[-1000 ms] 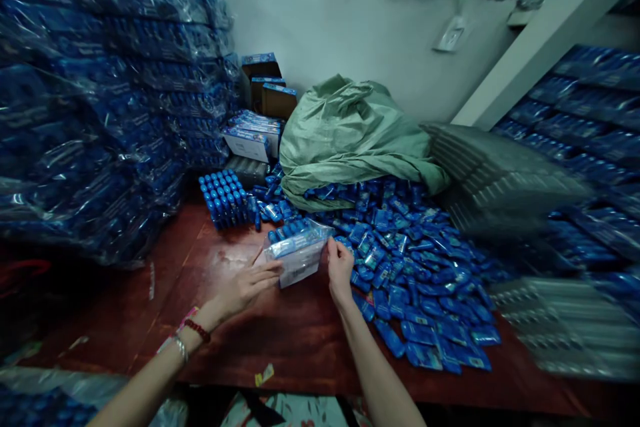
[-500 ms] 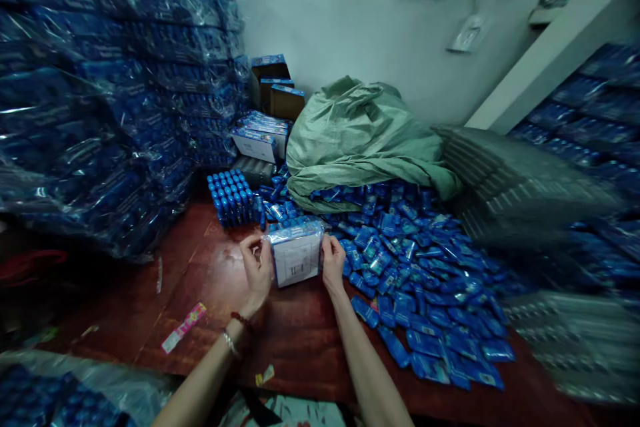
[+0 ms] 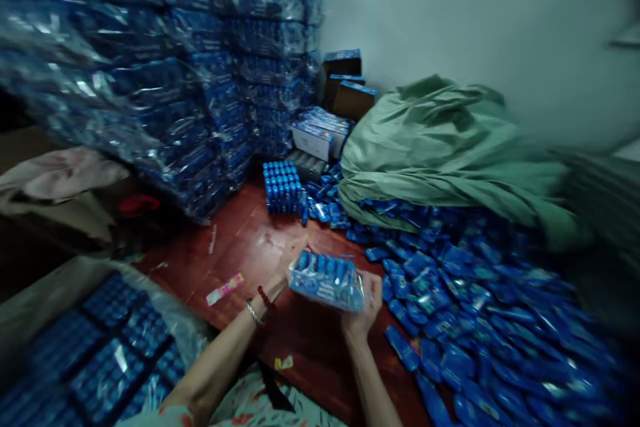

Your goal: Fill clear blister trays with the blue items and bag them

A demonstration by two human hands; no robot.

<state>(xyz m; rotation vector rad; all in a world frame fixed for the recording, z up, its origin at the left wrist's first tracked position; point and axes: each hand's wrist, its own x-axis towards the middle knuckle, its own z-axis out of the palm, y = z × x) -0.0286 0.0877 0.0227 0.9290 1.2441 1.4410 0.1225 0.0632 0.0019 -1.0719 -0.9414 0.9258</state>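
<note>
A clear-wrapped pack of small blue bottles (image 3: pixel 325 283) is held over the table, with several blue tops showing along its upper side. My right hand (image 3: pixel 364 310) is closed on the pack's right end, where the loose film bunches. My left hand (image 3: pixel 284 272) is at the pack's left end, its fingers mostly hidden behind it. Beyond the hands, a block of upright blue bottles (image 3: pixel 281 187) stands on the red-brown table (image 3: pixel 240 223). To the right spreads a heap of loose blue packets or bottles (image 3: pixel 470 320).
Wrapped blue packs (image 3: pixel 200 80) are stacked high at the left. A green cloth sack (image 3: pixel 425 147) lies on the heap's far side, near open cartons (image 3: pixel 353 100). At lower left, a plastic-lined container (image 3: pixel 195 320) holds more blue packs. A pink strip (image 3: pixel 225 288) lies on the table.
The pack has turned from its white printed face to a side with blue bottles showing. My left hand has moved partly behind it. The view has swung left, bringing the lower-left container further in.
</note>
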